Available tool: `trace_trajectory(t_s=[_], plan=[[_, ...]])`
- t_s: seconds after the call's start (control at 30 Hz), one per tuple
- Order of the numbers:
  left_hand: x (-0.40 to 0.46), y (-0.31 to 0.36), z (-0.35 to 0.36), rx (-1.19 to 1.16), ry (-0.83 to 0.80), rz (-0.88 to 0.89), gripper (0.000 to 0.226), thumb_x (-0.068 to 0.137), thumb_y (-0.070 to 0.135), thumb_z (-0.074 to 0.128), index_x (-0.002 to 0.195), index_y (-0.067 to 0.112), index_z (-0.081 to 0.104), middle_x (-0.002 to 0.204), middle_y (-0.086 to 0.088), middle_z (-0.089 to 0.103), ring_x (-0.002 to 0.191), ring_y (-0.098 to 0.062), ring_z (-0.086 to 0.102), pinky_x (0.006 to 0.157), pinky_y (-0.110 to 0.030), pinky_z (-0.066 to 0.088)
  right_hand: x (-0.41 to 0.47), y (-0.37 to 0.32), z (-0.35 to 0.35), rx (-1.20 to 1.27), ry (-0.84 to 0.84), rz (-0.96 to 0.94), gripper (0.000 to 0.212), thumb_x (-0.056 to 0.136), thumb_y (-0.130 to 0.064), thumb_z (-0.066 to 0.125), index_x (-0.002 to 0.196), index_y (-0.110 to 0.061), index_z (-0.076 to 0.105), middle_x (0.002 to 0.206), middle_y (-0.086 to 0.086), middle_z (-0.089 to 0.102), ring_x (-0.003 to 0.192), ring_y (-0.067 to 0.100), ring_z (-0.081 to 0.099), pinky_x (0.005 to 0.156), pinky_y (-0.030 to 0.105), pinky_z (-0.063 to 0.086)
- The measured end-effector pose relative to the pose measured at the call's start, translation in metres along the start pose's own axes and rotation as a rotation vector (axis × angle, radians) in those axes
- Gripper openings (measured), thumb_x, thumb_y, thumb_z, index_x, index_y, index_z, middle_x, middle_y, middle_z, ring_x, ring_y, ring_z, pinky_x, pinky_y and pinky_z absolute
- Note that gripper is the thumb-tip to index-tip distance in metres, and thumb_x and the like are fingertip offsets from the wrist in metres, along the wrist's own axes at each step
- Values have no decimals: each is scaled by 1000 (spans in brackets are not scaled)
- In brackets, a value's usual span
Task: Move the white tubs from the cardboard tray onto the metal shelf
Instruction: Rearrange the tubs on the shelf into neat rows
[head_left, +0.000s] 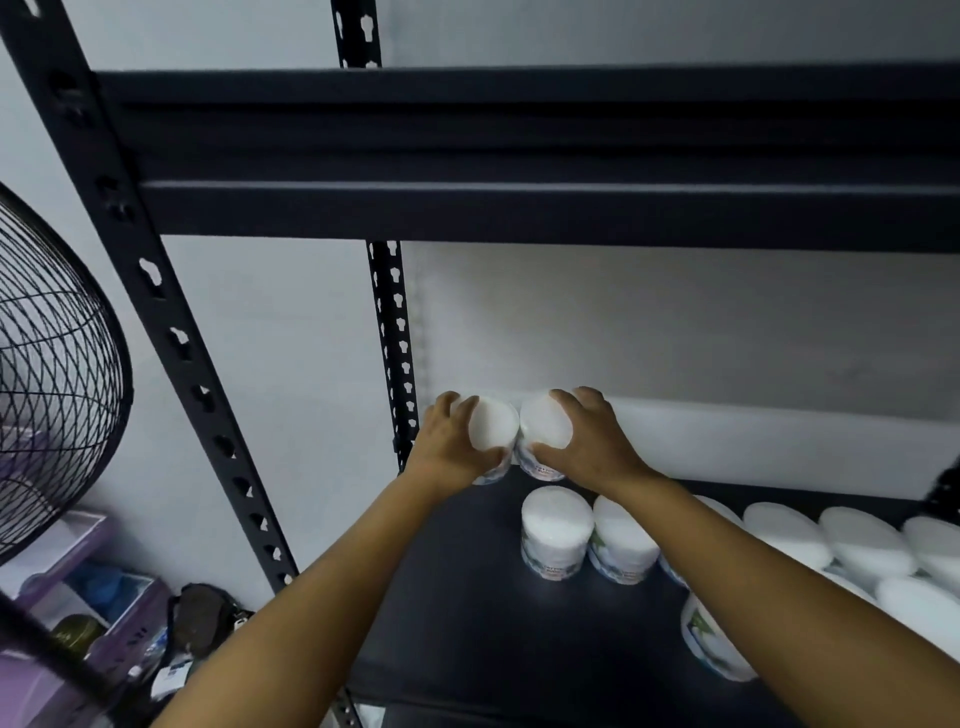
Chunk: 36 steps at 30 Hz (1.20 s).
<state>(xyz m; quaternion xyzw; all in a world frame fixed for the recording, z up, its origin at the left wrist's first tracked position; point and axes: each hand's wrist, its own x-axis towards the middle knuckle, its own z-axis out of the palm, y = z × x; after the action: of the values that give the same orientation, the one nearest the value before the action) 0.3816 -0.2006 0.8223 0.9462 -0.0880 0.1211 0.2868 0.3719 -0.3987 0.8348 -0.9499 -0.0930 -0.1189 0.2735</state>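
On the metal shelf (467, 597), each hand's fingers grip a white tub, apparently touching side by side.

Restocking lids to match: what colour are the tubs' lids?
White, plain; the lids show best in the head view.

Dim, soft focus, bowed edges

Dark metal shelf (467, 623), white tubs standing on it.
Two tubs (557, 530) mid-shelf touching; more run right of them; another pair (493, 426) sits behind, by the back wall.
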Motion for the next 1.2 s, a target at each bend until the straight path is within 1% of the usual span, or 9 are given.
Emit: trace_trajectory(t_s=[0.1,0.17,0.3,0.4,0.57,0.87,1.03,1.13,1.2], plan=[[-19,14,-4,-39,-6,-3,80,76,45,71,142,20,34,145,1,26,134,-21,26,105,-29,29,-21,-2,-15,5,-39,56,82,76,-46,70,143,-23,29,148,1,23,136,20,24,109,29,26],[-33,21,-4,-36,-6,2,81,76,46,71,143,20,33,145,0,26,134,-22,26,105,-30,29,-37,0,-23,26,-67,64,82,77,-46,69,144,-24,28,149,-1,21,137,18,21,108,26,23],[-63,36,-2,-32,-16,22,83,74,42,73,143,16,35,145,-5,28,133,-26,30,105,-33,32,-72,6,-34,28,-46,40,81,74,-43,72,142,-21,33,145,4,27,134,21,26,105,22,23],[-86,44,1,-70,-42,9,81,76,41,73,144,17,34,148,-3,25,135,-22,27,106,-28,29,-99,14,-37,36,-36,33,80,71,-43,73,139,-21,38,139,4,34,129,23,33,102,25,28],[-117,51,10,-137,-78,9,80,77,38,73,143,18,33,146,0,25,135,-19,24,98,-18,21,-137,24,-38,56,-96,59,77,73,-41,74,139,-21,38,137,3,32,127,21,33,99,20,24],[-163,61,53,-158,-82,-27,79,73,38,74,139,17,36,137,2,30,126,-16,29,94,-19,28,-178,45,-19,-23,-196,122,80,73,-46,69,141,-19,35,140,3,30,131,21,29,109,28,26],[-171,63,80,-130,-47,-85,84,71,47,73,140,16,35,137,0,29,122,-16,32,93,-21,36,-179,60,-9,-119,-187,112,77,68,-54,67,132,-18,44,129,3,44,116,22,44,98,34,39],[-170,63,89,-114,-51,-110,86,72,48,73,140,14,34,136,-2,28,124,-20,33,98,-31,42,-175,70,-1,-155,-184,113,77,63,-63,61,125,-21,47,123,1,48,110,21,48,94,35,42],[-169,61,95,-113,-56,-115,87,72,50,72,141,14,33,136,-3,27,123,-20,32,99,-31,42,-173,76,4,-183,-189,111,75,62,-65,59,122,-22,48,122,0,49,107,21,49,92,34,43]])
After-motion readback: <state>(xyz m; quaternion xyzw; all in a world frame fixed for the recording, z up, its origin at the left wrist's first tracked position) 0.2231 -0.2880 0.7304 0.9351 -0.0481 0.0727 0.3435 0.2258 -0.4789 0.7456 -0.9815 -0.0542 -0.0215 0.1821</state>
